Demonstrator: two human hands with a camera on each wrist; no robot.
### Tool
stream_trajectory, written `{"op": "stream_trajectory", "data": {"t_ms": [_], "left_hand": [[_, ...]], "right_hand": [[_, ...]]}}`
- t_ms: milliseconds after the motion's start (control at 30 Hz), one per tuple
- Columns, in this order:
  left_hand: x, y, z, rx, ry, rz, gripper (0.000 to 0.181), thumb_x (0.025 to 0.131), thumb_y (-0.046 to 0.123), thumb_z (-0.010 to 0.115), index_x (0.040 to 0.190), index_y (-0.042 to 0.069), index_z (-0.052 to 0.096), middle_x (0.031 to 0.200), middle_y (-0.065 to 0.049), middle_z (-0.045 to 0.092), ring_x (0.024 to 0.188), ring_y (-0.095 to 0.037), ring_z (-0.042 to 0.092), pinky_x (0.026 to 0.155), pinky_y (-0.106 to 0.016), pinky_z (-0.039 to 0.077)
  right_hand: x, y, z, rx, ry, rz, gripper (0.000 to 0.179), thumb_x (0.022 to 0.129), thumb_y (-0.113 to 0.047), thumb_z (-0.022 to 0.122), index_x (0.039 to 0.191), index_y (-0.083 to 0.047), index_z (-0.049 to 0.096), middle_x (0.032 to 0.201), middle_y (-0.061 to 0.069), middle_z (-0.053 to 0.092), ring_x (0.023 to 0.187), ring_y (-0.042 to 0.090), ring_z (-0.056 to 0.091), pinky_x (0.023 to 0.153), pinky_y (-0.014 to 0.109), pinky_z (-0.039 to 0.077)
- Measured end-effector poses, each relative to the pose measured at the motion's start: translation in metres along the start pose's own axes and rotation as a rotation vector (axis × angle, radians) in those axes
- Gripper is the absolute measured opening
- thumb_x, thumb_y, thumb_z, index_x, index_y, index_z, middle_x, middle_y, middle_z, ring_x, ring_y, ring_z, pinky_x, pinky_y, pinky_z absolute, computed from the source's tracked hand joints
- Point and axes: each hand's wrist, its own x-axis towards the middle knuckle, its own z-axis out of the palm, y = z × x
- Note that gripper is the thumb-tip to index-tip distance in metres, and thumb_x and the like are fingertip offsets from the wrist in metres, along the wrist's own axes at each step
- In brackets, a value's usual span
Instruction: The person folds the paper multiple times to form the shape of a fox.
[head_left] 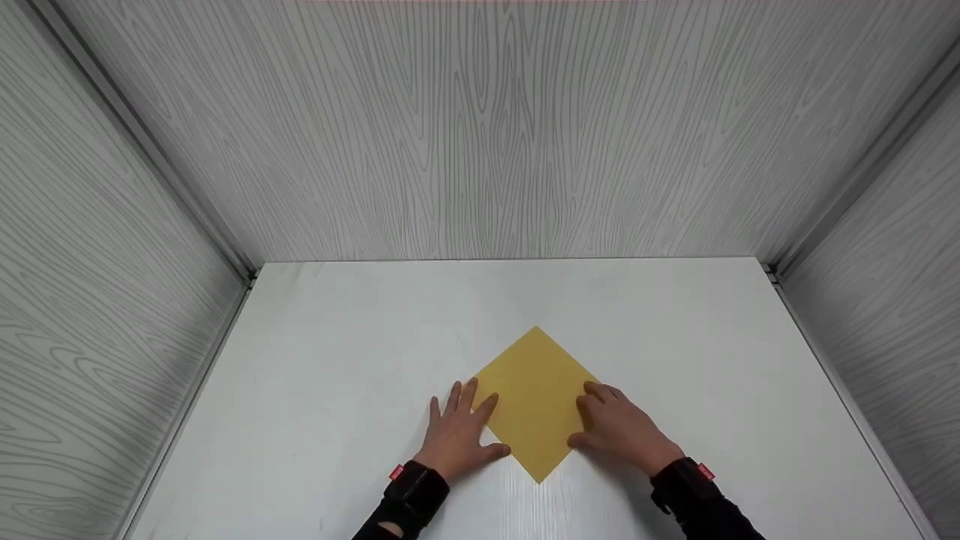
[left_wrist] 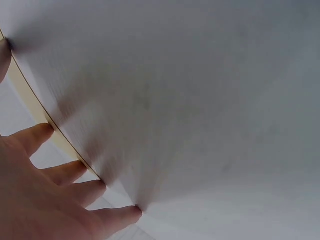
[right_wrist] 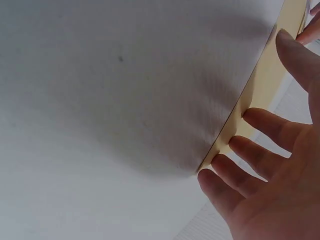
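A square sheet of yellow paper (head_left: 535, 405) lies flat on the white table, turned so that one corner points toward the person. My left hand (head_left: 459, 439) rests at its left corner with the fingers spread. Some of those fingertips touch the paper and the little finger reaches the table beside it, as the left wrist view shows along the paper's edge (left_wrist: 35, 102). On the other side my right hand (head_left: 622, 429) touches the right corner, fingers slightly bent. In the right wrist view its fingertips line the paper's edge (right_wrist: 260, 85), thumb apart from them.
The white tabletop (head_left: 337, 337) spreads around the paper. Grey wood-grain panels stand at the back (head_left: 480, 135), at the left (head_left: 97, 300) and at the right (head_left: 885, 225). Dark bands (head_left: 416, 491) wrap both wrists.
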Motion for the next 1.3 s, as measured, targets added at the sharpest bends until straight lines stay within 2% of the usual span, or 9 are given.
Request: {"op": "stream_trajectory", "data": {"t_ms": [133,267,400,833,1100,1300], "left_hand": [[-0.002,0.007,0.003,-0.001,0.008,-0.017,0.091,0.086,0.067,0.075,0.157,0.016,0.050,0.172,-0.023,0.029,0.160,-0.051,0.023,0.122,-0.078,0.021],[-0.005,0.013,0.005,-0.020,0.002,-0.034,0.094,0.086,0.069,0.074,0.158,0.015,0.049,0.172,-0.024,0.027,0.161,-0.052,0.021,0.123,-0.077,0.020],[-0.006,0.015,0.006,-0.016,0.002,-0.045,0.095,0.085,0.070,0.074,0.158,0.014,0.048,0.173,-0.024,0.026,0.161,-0.051,0.021,0.124,-0.076,0.020],[0.002,0.017,0.007,0.009,0.010,-0.075,0.096,0.087,0.067,0.074,0.160,0.013,0.045,0.174,-0.024,0.024,0.162,-0.048,0.021,0.123,-0.077,0.020],[0.004,0.021,0.007,0.024,0.045,-0.015,0.088,0.089,0.063,0.074,0.157,0.014,0.049,0.171,-0.023,0.032,0.160,-0.048,0.028,0.121,-0.078,0.023],[0.010,0.021,0.007,-0.026,0.015,0.006,0.085,0.088,0.060,0.076,0.157,0.018,0.051,0.172,-0.022,0.030,0.160,-0.050,0.024,0.121,-0.080,0.019]], "right_hand": [[0.002,-0.001,-0.002,0.018,0.021,0.003,0.072,0.087,-0.050,0.083,0.130,0.005,0.064,0.156,0.028,0.050,0.146,0.046,0.047,0.113,0.059,0.048],[0.005,-0.004,0.002,-0.044,0.054,-0.007,0.077,0.087,-0.051,0.083,0.135,0.005,0.061,0.154,0.028,0.051,0.143,0.047,0.048,0.112,0.059,0.049],[0.006,-0.006,0.006,-0.092,0.084,-0.001,0.080,0.085,-0.049,0.085,0.138,0.005,0.060,0.153,0.027,0.051,0.142,0.047,0.049,0.110,0.060,0.050],[0.010,-0.010,0.011,-0.096,0.091,0.034,0.079,0.087,-0.052,0.083,0.138,0.003,0.060,0.155,0.026,0.051,0.143,0.048,0.048,0.107,0.063,0.051],[0.014,-0.011,0.012,-0.117,0.105,0.020,0.080,0.087,-0.053,0.083,0.140,0.003,0.059,0.155,0.026,0.050,0.143,0.048,0.048,0.107,0.064,0.051],[0.015,-0.009,0.013,-0.096,0.117,0.014,0.079,0.086,-0.054,0.082,0.137,0.002,0.060,0.153,0.027,0.051,0.141,0.049,0.050,0.107,0.066,0.050]]}}
